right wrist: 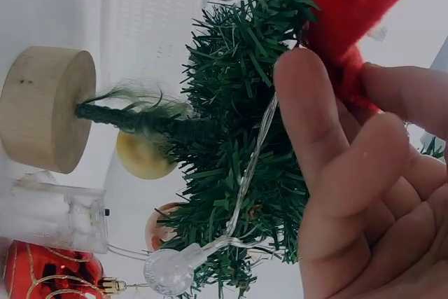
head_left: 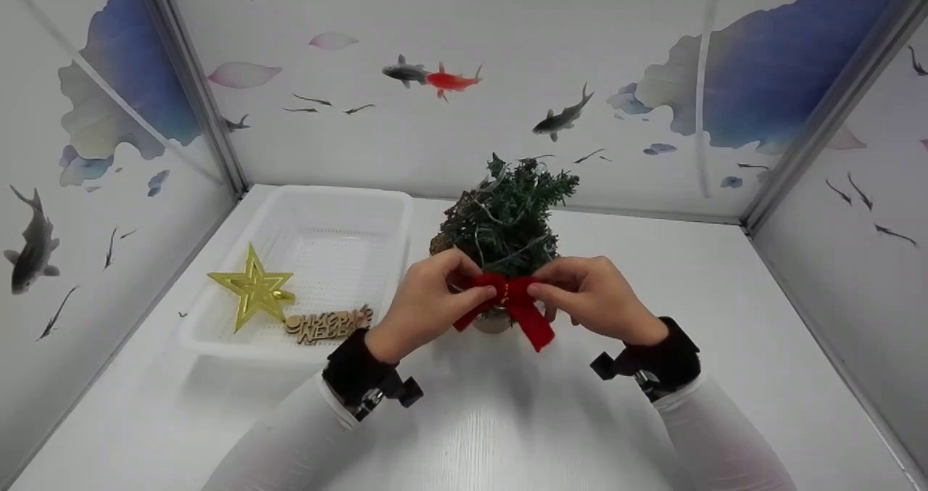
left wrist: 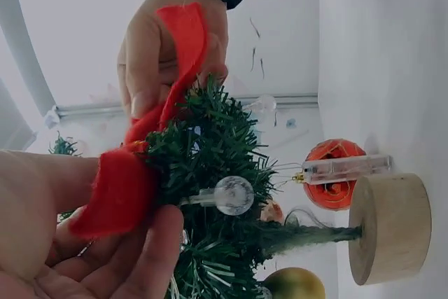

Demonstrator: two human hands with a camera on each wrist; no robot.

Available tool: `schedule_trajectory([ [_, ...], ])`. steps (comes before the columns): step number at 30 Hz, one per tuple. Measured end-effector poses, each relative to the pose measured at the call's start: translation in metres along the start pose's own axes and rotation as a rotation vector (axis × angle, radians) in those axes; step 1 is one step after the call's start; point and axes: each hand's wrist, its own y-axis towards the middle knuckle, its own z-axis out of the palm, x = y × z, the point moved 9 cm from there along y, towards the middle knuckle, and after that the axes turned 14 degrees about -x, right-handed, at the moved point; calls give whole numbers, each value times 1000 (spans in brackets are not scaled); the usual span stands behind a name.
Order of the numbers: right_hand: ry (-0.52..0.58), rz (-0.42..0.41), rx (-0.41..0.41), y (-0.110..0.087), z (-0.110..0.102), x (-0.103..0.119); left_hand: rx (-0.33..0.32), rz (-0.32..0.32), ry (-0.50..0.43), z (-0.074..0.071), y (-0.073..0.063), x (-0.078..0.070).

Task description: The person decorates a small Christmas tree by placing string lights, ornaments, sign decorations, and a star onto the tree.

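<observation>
A red fabric bow (head_left: pixel 528 315) with two hanging tails lies against the front of a small artificial Christmas tree (head_left: pixel 507 219). Its left loop is pinched between the thumb and fingers of my left hand (head_left: pixel 424 299). My right hand (head_left: pixel 605 299) pinches the right loop, thumb in front and fingers behind. Seen from the left wrist, the bow (left wrist: pixel 119 190) sits close against the green branches (left wrist: pixel 210 138). A string of clear bulbs (right wrist: pixel 171 271) winds round the tree, which stands on a round wooden base (right wrist: pixel 49 110).
At the left, a white plastic tray (head_left: pixel 395 223) holds a gold star (head_left: pixel 250 288) and a wooden lettered sign (head_left: pixel 330 326). A red ornament ball (left wrist: pixel 334 190), a clear battery case (left wrist: pixel 350 168) and a gold ball (left wrist: pixel 295 285) are near the tree's base. Printed panels (head_left: pixel 464 12) surround the table.
</observation>
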Motion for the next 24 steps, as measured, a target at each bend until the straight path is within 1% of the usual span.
schedule_trajectory([
  [3, -39, -2, 11, 0, 2, -1, 33, -26, 28, 3, 1, 4],
  [5, -60, -9, 4, 0, 3, -2, 37, -44, 43, 4, 1, 7],
  [9, -101, -21, -35, 1, 3, -1, 15, -67, 68, 5, 1, 9],
  [14, -142, -16, -68, 1, 5, 1, -18, -74, 114, 4, -1, 11],
  [17, -160, -14, -81, 0, 5, 1, -35, -52, 154, 5, -2, 11],
  [20, -169, -9, -98, 0, 4, 1, -60, -12, 194, 5, -3, 9],
  [24, -177, -13, -109, 0, 3, 1, -95, 33, 217, 4, -5, 7],
])
